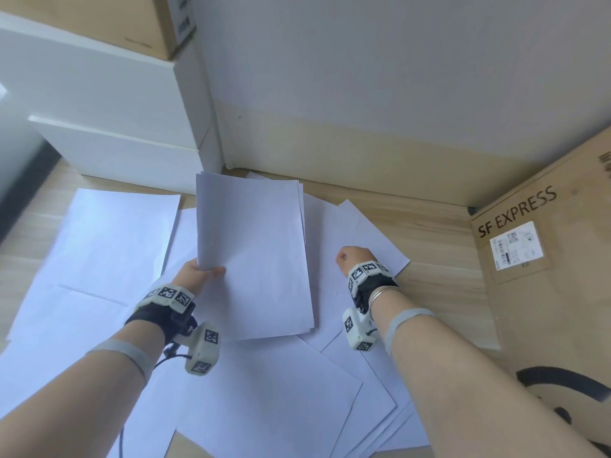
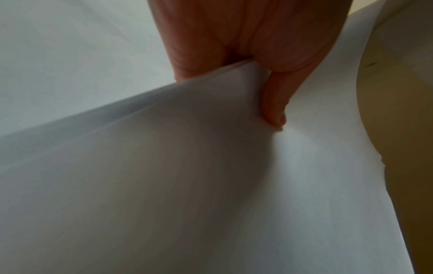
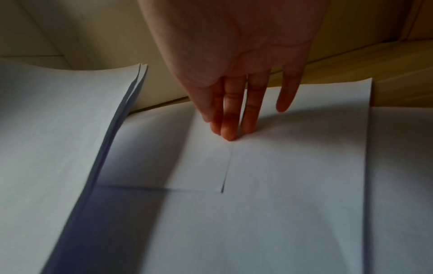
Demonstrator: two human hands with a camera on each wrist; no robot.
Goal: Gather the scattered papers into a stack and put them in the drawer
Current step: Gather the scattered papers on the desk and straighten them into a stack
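My left hand (image 1: 205, 270) grips a stack of white papers (image 1: 254, 252) at its left edge, thumb on top, and holds it above the floor. In the left wrist view the thumb (image 2: 274, 103) presses on the stack (image 2: 164, 176). Several loose white sheets (image 1: 99, 246) lie scattered on the wooden floor around and under the stack. My right hand (image 1: 351, 257) reaches down to a sheet at the right; its straight fingertips (image 3: 228, 132) touch that sheet (image 3: 293, 176). A white drawer unit (image 1: 115, 153) stands at the back left, its lower front standing out a little.
A cardboard box (image 1: 132, 21) sits on top of the drawer unit. A large brown box marked SF EXPRESS (image 1: 545, 276) stands on the floor at the right, close to my right arm. A wall with a pale skirting board (image 1: 363, 153) runs behind the papers.
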